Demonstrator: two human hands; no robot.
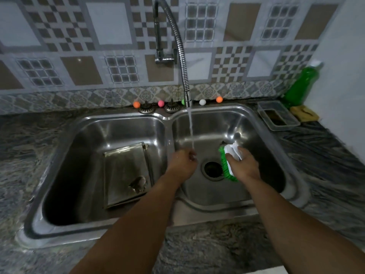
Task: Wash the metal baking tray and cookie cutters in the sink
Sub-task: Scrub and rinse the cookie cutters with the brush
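While water runs, the left hand [182, 164] curls on something small and unidentifiable; the right hand [244, 167] grips a green scrub brush [227, 165].
Slippery fingers could drop it down the open drain [213, 170]; the baking tray [126, 173] and a cookie cutter [138, 184] wait in the left basin [65, 175].

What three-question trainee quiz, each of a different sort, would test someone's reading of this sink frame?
1. True or false: the baking tray lies in the right basin.
2. Which of the hands grips the green scrub brush? A) left hand B) right hand
3. Fill in: water from the faucet falls onto the ___ hand.

Key: 1 false, it lies in the left basin of the sink. 2 B. 3 left.
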